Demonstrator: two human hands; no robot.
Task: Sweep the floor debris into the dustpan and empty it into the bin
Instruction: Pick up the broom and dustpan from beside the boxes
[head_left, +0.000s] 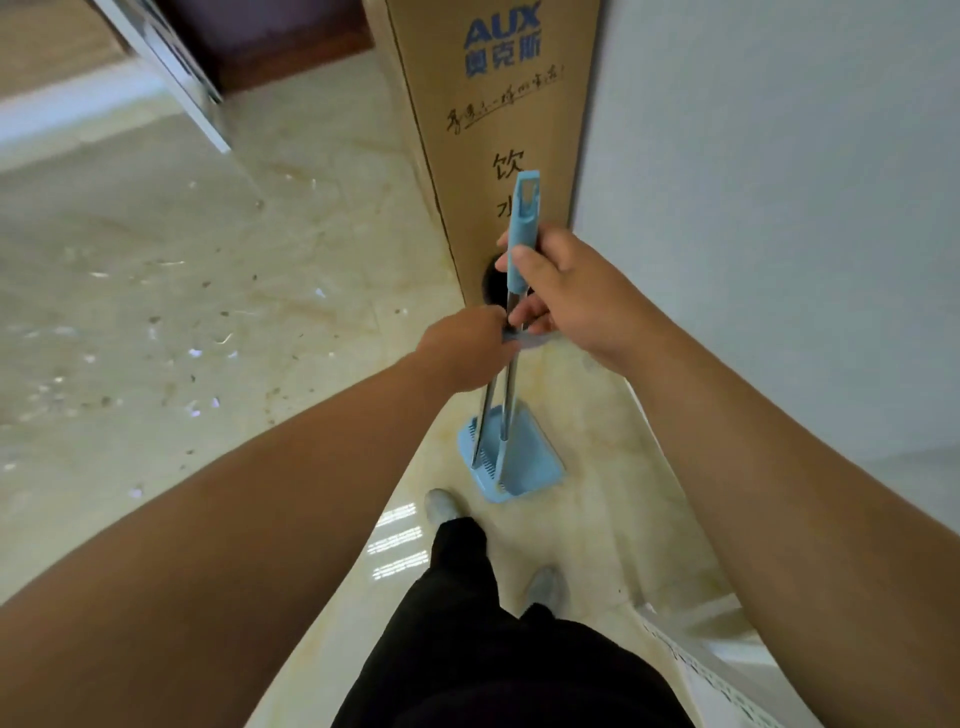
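At the wall corner, head view: right hand (563, 293) has its fingers wrapped round the blue broom handle (523, 234); left hand (467, 348) grips the metal poles beside the blue clip. The dustpan (524, 467) stands upright on the floor below (broom apparently docked in it). Step, as judged: fetching tools, sweeping not begun. Next: unclip the pair and carry them left to the debris (197, 332) scattered over the glossy beige tile floor (322, 171). A cardboard box (493, 119) stands against the white wall (779, 208).

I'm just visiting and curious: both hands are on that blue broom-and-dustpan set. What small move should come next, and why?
Probably pull the two poles apart. The right hand grips the blue-topped handle, the left hand grips the other pole beside it, the dustpan stands on the floor, and the debris lies unswept to the left.
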